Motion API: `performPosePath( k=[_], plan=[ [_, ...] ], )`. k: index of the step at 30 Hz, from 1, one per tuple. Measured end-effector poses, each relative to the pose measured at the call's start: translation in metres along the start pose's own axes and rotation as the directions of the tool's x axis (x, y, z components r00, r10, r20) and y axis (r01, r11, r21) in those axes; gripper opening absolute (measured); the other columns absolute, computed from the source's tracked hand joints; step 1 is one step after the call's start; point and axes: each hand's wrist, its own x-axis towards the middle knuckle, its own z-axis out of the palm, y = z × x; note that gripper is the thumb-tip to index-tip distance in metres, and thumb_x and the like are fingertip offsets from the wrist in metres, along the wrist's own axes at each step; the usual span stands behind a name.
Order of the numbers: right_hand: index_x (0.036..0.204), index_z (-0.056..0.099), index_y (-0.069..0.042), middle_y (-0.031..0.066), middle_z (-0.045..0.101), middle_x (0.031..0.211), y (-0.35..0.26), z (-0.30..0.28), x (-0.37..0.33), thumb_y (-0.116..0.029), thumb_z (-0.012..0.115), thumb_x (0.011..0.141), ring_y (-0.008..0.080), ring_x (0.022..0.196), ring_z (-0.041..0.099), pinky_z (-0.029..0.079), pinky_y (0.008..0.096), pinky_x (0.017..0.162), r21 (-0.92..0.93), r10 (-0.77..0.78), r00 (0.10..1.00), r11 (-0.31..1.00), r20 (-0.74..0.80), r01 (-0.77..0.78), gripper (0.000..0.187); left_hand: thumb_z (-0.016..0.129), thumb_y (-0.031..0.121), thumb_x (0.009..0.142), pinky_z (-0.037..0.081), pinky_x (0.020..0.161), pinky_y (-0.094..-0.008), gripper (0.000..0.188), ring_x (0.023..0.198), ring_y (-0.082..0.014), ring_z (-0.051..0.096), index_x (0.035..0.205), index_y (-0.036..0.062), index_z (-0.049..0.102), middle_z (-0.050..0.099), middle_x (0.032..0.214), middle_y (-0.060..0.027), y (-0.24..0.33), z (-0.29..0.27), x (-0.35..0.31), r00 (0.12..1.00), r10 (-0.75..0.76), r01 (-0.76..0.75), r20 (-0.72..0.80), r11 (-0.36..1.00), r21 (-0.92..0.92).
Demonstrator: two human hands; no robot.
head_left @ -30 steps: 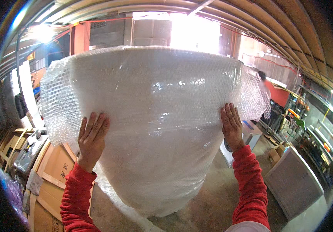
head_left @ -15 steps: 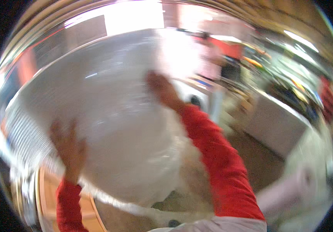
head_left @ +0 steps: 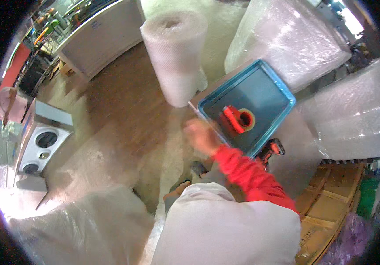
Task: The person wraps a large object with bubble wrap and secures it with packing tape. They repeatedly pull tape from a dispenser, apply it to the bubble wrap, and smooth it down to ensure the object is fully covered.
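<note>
My right hand (head_left: 202, 136), at the end of a red sleeve, hangs near the left edge of a blue tray (head_left: 273, 70). Motion smears its fingers, so their closing cannot be read. In the tray lies a red tape dispenser (head_left: 234, 119) with a roll of tape on it. A black and red cordless drill (head_left: 270, 151) rests beside the tray's near right edge. Standing upright beyond my hand is a tall roll of bubble wrap (head_left: 176, 62). My left hand is out of the picture.
Plastic-wrapped items (head_left: 287, 39) stand at the far right, and another wrapped piece (head_left: 97, 225) is at the lower left. A white speaker-like cabinet (head_left: 48, 137) stands left, near another person (head_left: 11, 104). A wooden-framed panel (head_left: 331, 194) leans at right.
My view has swung right, away from the large wrapped piece both hands were against. The right hand is now by the blue tray; the left hand has left the view.
</note>
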Motion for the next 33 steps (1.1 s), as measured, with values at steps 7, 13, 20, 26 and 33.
performPosePath(
  k=[7, 13, 20, 26, 33],
  plan=[
    [0.134, 0.066, -0.005, 0.0135, 0.068, 0.129, 0.050, -0.094, -0.027, -0.012, 0.064, 0.094, 0.0286, 0.114, 0.066, 0.051, 0.0422, 0.101, 0.375, 0.349, 0.935, 0.876, -0.059, -0.304, 0.040, 0.063, 0.048, 0.092, 0.017, 0.120, -0.0683, 0.072, 0.153, -0.0494, 0.020, 0.159, 0.0337, 0.039, 0.023, 0.167, -0.0256, -0.125, -0.065, -0.042, 0.990, -0.083, 0.054, 0.116, 0.970, 0.236],
    [0.134, 0.063, -0.003, 0.0126, 0.067, 0.129, 0.039, -0.011, -0.003, -0.023, 0.064, 0.097, 0.0270, 0.114, 0.064, 0.051, 0.0423, 0.102, 0.341, 0.247, 0.966, 0.917, -0.079, -0.207, 0.042, 0.061, 0.053, 0.093, 0.017, 0.119, -0.0695, 0.071, 0.152, -0.0502, 0.020, 0.159, 0.0376, 0.039, 0.021, 0.167, -0.0262, -0.160, -0.118, -0.052, 0.961, -0.269, 0.215, 0.072, 0.883, 0.417],
    [0.138, 0.058, -0.004, 0.0108, 0.064, 0.132, -0.049, 0.022, 0.020, -0.027, 0.073, 0.092, 0.0253, 0.117, 0.062, 0.050, 0.0411, 0.103, 0.307, 0.065, 0.995, 0.951, -0.080, -0.037, 0.054, 0.057, 0.054, 0.096, 0.019, 0.118, -0.0698, 0.068, 0.151, -0.0524, 0.022, 0.159, 0.0375, 0.038, 0.020, 0.167, -0.0273, -0.147, -0.130, -0.038, 0.955, -0.286, 0.247, 0.073, 0.910, 0.334],
    [0.141, 0.054, -0.006, 0.0093, 0.061, 0.136, -0.215, 0.066, -0.013, -0.031, 0.081, 0.086, 0.0239, 0.120, 0.061, 0.049, 0.0401, 0.104, 0.638, -0.090, 0.992, 0.770, 0.087, 0.014, 0.066, 0.058, 0.053, 0.095, 0.019, 0.118, -0.0686, 0.067, 0.152, -0.0491, 0.022, 0.158, 0.0390, 0.040, 0.021, 0.168, -0.0235, -0.145, -0.124, -0.045, 0.945, -0.313, 0.281, 0.091, 0.924, 0.260],
    [0.155, 0.034, -0.004, 0.0180, 0.058, 0.141, -0.537, 0.135, -0.083, -0.011, 0.086, 0.080, 0.0278, 0.128, 0.059, 0.051, 0.0421, 0.106, 0.992, -0.660, 0.741, 0.063, 0.123, -0.109, 0.091, 0.057, 0.050, 0.096, 0.019, 0.119, -0.0667, 0.066, 0.151, -0.0472, 0.025, 0.159, 0.0364, 0.041, 0.024, 0.168, -0.0215, -0.143, -0.125, -0.047, 0.956, -0.280, 0.265, 0.087, 0.952, 0.153]
  ],
)
